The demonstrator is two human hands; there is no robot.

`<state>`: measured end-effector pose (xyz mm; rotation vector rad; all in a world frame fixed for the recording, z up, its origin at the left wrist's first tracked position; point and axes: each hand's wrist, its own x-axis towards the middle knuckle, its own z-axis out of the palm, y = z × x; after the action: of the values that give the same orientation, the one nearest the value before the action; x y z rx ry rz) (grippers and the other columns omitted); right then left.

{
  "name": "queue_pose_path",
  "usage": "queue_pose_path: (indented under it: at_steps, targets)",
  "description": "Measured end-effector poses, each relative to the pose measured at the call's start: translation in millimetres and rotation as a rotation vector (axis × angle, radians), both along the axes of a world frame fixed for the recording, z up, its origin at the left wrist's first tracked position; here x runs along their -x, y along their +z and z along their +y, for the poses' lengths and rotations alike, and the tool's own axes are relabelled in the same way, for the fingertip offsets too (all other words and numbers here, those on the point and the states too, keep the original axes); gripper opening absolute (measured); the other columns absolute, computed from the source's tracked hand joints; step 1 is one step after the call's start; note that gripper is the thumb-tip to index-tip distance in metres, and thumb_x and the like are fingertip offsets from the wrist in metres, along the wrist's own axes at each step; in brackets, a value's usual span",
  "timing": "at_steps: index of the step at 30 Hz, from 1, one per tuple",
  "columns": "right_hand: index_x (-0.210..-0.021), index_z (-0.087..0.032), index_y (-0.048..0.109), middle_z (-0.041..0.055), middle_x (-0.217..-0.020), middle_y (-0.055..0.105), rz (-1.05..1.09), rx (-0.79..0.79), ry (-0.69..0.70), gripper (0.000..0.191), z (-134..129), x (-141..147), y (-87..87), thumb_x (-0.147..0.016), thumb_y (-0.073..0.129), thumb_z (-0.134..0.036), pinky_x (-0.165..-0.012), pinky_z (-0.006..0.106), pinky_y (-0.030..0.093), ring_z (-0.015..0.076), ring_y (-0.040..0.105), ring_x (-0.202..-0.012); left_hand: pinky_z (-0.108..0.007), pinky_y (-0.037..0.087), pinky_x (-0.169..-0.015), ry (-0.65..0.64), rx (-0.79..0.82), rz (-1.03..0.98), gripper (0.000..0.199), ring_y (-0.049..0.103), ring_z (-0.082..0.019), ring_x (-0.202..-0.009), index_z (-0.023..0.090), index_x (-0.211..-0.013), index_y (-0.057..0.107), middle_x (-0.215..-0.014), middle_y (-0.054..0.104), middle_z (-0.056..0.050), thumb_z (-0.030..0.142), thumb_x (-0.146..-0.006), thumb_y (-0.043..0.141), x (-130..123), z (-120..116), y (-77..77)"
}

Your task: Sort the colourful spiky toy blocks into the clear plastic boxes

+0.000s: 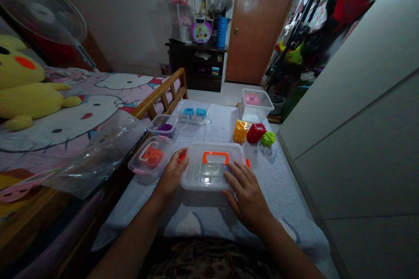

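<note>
A clear plastic box with a lid and an orange handle lies in front of me on the cloth-covered table. My left hand grips its left side, fingers at the orange latch. On the right, my right hand rests with spread fingers on the lid's right part, near the handle. Left of the box is a clear container with orange pieces under its lid. Behind that, a small container has purple pieces. Yellow, red and green block stacks stand behind the box to the right.
At the table's back are a clear tray with blue pieces and a white bin with something pink. A wooden bed rail borders the left side, with a plastic bag beside it. A white cabinet flanks the right.
</note>
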<state>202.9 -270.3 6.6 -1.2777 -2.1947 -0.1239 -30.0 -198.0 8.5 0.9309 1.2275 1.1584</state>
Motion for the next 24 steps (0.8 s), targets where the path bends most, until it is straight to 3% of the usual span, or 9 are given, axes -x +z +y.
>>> queue_pose_path:
  at_steps: [5, 9, 12, 15, 18, 21, 24]
  targets:
    - [-0.128, -0.021, 0.060, 0.0128, -0.143, 0.056, 0.174, 0.097, -0.002, 0.034, 1.6, -11.9, 3.6, -0.095, 0.054, -0.029, -0.112, 0.053, 0.041, 0.0280, 0.046, -0.137, -0.028, 0.054, -0.070, -0.015, 0.033, -0.019, 0.064, 0.069, -0.019, -0.083, 0.019, -0.129, 0.053, -0.108, 0.070, -0.007, 0.049, -0.076, 0.073, 3.0, 0.4, 2.3]
    - [-0.126, -0.016, 0.061, 0.0186, -0.131, 0.060, 0.545, 0.195, -0.357, 0.044, 18.3, -38.1, -5.5, -0.095, 0.049, -0.045, -0.105, 0.055, 0.046, 0.0308, 0.055, -0.123, -0.025, 0.054, -0.064, 0.051, 0.131, -0.057, 0.073, 0.069, -0.016, -0.077, 0.019, -0.135, 0.047, -0.102, 0.071, -0.005, 0.038, -0.073, 0.080, 11.7, -1.9, 1.9]
    - [-0.131, -0.011, 0.058, 0.0205, -0.125, 0.062, 0.800, 0.512, -0.464, 0.066, 28.4, -49.5, -16.1, -0.089, 0.051, -0.061, -0.096, 0.053, 0.051, 0.0321, 0.063, -0.111, -0.024, 0.055, -0.064, -0.007, 0.221, -0.150, 0.059, 0.069, -0.016, -0.076, 0.016, -0.124, 0.057, -0.101, 0.072, -0.006, 0.035, -0.073, 0.081, 16.2, -5.0, 1.1]
    - [-0.132, -0.015, 0.059, 0.0164, -0.132, 0.063, 1.018, 0.748, -0.358, 0.068, 29.1, -43.5, -19.2, -0.087, 0.050, -0.066, -0.101, 0.050, 0.049, 0.0318, 0.061, -0.119, -0.024, 0.056, -0.066, -0.076, 0.239, -0.251, 0.041, 0.071, -0.018, -0.079, 0.013, -0.109, 0.066, -0.096, 0.075, -0.007, 0.034, -0.076, 0.079, 15.1, -7.7, -0.4]
    - [-0.132, -0.020, 0.060, 0.0106, -0.134, 0.065, 1.207, 0.842, -0.156, 0.060, 25.1, -29.3, -17.1, -0.091, 0.048, -0.062, -0.104, 0.046, 0.047, 0.0295, 0.059, -0.124, -0.025, 0.056, -0.068, -0.062, 0.214, -0.271, 0.037, 0.072, -0.019, -0.079, 0.012, -0.103, 0.069, -0.092, 0.076, -0.008, 0.032, -0.074, 0.079, 10.2, -9.3, -1.7]
    - [-0.139, -0.023, 0.055, 0.0084, -0.136, 0.064, 1.298, 0.845, -0.127, 0.057, 22.3, -20.4, -18.9, -0.091, 0.053, -0.055, -0.105, 0.044, 0.048, 0.0278, 0.060, -0.125, -0.028, 0.056, -0.071, -0.054, 0.154, -0.236, 0.046, 0.072, -0.021, -0.082, 0.012, -0.108, 0.068, -0.095, 0.076, -0.009, 0.037, -0.072, 0.079, 5.3, -10.3, -1.9]
    - [-0.147, -0.025, 0.046, 0.0080, -0.143, 0.059, 1.255, 0.730, -0.174, 0.062, 21.2, -18.8, -25.3, -0.091, 0.055, -0.050, -0.109, 0.046, 0.046, 0.0279, 0.055, -0.131, -0.034, 0.057, -0.080, -0.061, 0.070, -0.150, 0.055, 0.072, -0.025, -0.092, 0.012, -0.119, 0.064, -0.105, 0.075, -0.011, 0.043, -0.075, 0.075, 2.3, -11.0, -1.4]
